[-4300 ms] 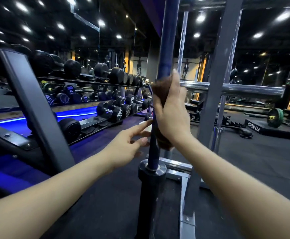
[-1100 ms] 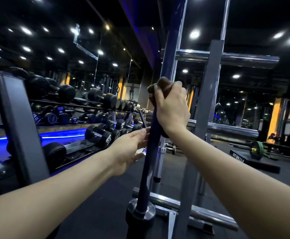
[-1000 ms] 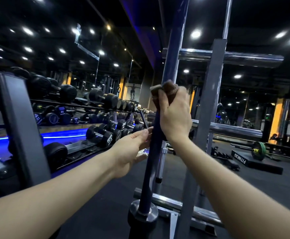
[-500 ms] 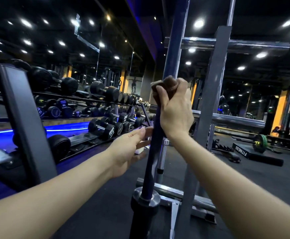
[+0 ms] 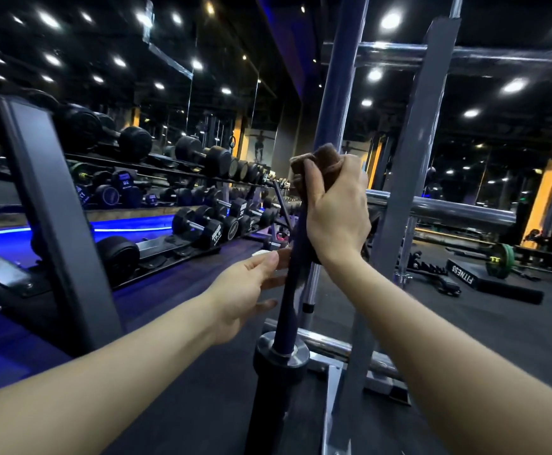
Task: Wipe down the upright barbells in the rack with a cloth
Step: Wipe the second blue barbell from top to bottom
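Dim ceiling spotlights and a blue floor strip light a dark gym, where a long tiered rack of black dumbbells [image 5: 202, 165] runs along the mirrored wall at left. At centre, a dark blue upright barbell shaft [image 5: 332, 103] stands on end in a grey steel storage rack [image 5: 409, 178], its chrome collar and black sleeve [image 5: 279, 359] low in the foreground. A person's right hand [image 5: 338, 211] is wrapped around the shaft at mid-height, fingers curled tight over a folded brown cloth [image 5: 317, 160] pressed against the bar, with the cloth's top edge poking above the knuckles. The left hand [image 5: 251, 290] reaches in just below, fingers nearly straight and loosely spread, their tips touching the shaft without closing round it. A second, chrome bar [image 5: 307, 290] stands just behind the blue one. Far right on the black rubber floor, a green weight plate [image 5: 499, 261] sits near a black platform marked "FITNESS" [image 5: 478, 279].
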A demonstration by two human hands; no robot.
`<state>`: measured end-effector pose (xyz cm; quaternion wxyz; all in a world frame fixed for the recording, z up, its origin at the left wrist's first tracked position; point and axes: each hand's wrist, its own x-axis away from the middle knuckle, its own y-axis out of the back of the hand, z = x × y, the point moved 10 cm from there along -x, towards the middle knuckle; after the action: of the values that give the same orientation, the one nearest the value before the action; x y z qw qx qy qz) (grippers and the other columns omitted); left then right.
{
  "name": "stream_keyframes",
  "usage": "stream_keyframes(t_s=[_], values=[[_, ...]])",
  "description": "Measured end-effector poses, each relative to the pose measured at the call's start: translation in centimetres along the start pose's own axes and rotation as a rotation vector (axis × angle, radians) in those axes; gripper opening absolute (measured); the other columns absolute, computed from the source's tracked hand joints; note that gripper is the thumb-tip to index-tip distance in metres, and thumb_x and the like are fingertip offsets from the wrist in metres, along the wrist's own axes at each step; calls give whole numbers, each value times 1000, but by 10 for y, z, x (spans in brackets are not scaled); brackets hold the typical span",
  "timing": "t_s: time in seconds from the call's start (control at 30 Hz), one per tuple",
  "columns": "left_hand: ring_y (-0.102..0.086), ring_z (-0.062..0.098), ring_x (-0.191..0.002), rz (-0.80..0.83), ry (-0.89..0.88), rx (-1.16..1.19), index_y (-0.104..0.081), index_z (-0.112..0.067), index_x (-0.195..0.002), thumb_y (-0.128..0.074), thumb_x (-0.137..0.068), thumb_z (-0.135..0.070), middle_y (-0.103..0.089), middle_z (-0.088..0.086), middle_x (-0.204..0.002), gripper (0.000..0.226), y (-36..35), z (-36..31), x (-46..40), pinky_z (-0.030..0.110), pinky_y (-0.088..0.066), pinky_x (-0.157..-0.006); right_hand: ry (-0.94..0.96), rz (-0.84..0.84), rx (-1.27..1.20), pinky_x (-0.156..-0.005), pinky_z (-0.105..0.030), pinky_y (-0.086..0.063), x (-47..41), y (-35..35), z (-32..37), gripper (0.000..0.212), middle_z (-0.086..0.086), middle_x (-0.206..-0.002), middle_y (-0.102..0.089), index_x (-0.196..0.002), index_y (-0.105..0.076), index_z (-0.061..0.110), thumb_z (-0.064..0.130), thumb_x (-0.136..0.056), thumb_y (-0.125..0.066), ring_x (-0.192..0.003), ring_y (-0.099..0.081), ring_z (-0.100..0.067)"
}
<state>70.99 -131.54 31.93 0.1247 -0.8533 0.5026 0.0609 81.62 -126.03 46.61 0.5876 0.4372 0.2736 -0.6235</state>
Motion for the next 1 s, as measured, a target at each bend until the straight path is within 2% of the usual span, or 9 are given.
stream_keyframes(t_s=[0.1,0.23,0.33,0.5,0.57,0.67,0.8,0.9,1.0], values=[[-61,-2,-95,-14,10,-27,-68,-28,-97,-39,-101,-31,-70,-21,-94,29,3,10,1,28,-42,-83,-35,11,-17,-65,-30,-38,40,-12,-25,45,1,-107,-44,-119,-44,15,51,-93,-44,-93,-50,-21],[-59,-2,-97,-31,1,-11,-67,-27,-94,-39,-101,-29,-69,-22,-93,30,2,18,8,27,-42,-80,-96,168,16,-77,-40,-45,96,-23,-59,44,-3,-115,-52,-121,-48,18,49,-91,-48,-108,-53,-26],[-57,4,-108,-31,28,13,-67,-24,-98,-37,-102,-29,-69,-16,-104,30,-1,20,13,31,-42,-86,-50,204,95,-78,-38,-44,76,-18,-46,40,-3,-113,-51,-113,-49,17,52,-93,-45,-106,-53,-25],[-58,2,-112,-19,35,-32,-66,-27,-114,-38,-101,-33,-68,-15,-114,31,3,22,10,28,-42,-84,1,86,3,-72,-37,-45,11,-3,-10,41,-4,-108,-51,-110,-47,15,53,-96,-39,-94,-54,-24],[-60,1,-107,-5,15,-48,-65,-26,-113,-37,-102,-31,-69,-14,-112,31,5,25,7,24,-45,-78,5,69,-30,-72,-36,-43,28,-8,-18,39,-3,-109,-49,-113,-46,15,49,-96,-41,-97,-53,-24],[-64,-7,-84,-9,-22,-88,-64,-26,-109,-35,-102,-26,-71,-18,-96,30,8,32,10,10,-47,-60,-66,143,-15,-76,-38,-42,84,-22,-50,43,-4,-117,-48,-123,-47,16,47,-93,-46,-109,-50,-26],[-62,-2,-83,-38,-36,-104,-60,-18,-122,-36,-102,-23,-68,-9,-106,32,8,44,21,10,-48,-64,-107,277,98,-81,-39,-42,110,-28,-66,44,-4,-117,-49,-120,-49,15,49,-92,-47,-113,-48,-25],[-61,1,-92,-37,-41,-139,-60,-21,-122,-36,-102,-23,-67,-9,-112,31,6,43,25,10,-48,-68,-92,229,54,-79,-35,-39,77,-20,-45,41,-6,-113,-49,-110,-49,13,50,-94,-44,-106,-50,-26],[-60,-4,-87,-39,-51,-161,-63,-27,-111,-38,-102,-23,-67,-17,-100,27,9,42,22,4,-46,-62,-96,131,-50,-81,-40,-45,32,-12,-25,42,-6,-110,-50,-109,-48,12,51,-95,-44,-101,-52,-26]])
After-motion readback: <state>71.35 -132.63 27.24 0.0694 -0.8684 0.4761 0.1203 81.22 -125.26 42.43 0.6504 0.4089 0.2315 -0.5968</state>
